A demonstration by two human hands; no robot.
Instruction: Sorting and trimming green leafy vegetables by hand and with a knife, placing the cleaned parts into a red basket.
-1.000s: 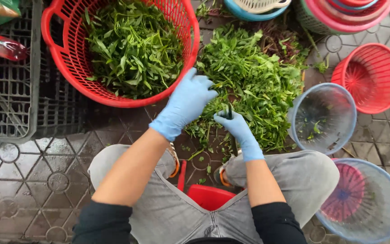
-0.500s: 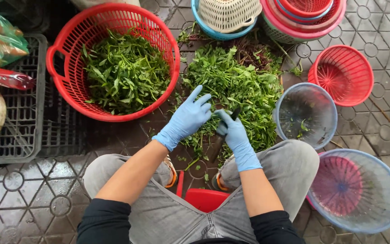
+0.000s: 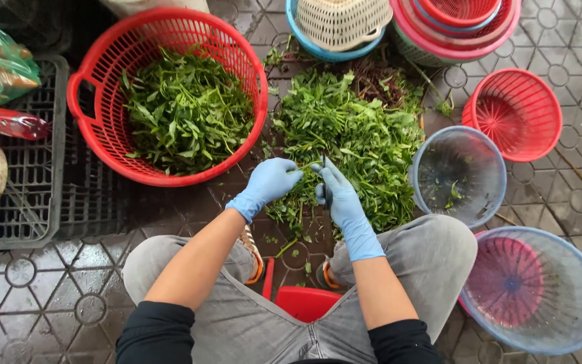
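Even, soft daylight; bright, no glare. Shadows faint and diffuse, darkest in upper left of frame. Focus sharp at centre; slight wide-angle bending at edges. No motion blur.

head: worn on the person's head | faces straight down | close above lap, floor, baskets

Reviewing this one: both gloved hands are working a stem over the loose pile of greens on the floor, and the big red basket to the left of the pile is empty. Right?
Not quite. The big red basket is not empty: the head view shows it heaped with green leaves. The rest holds: the left hand and right hand, both in blue gloves, work a stem over the loose pile of greens on the floor.
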